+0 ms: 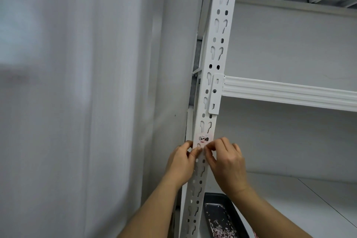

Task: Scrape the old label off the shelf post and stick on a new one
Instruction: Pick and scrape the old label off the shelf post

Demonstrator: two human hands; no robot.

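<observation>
Sticking the new label (203, 139) onto the post (212, 83), left hand (181, 164) and right hand (226, 162) pinching its lower edge; next, likely smoothing flat.

Pale label (204, 139) — holes torn through — stuck on white post (216, 67).

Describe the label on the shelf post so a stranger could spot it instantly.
Start at the white slotted shelf post running up the middle of the view, and follow it down below the crossbeam bracket. Just above the fingertips of both hands sits the label. It is the only pinkish patch with dark and red print on the white metal.
</observation>
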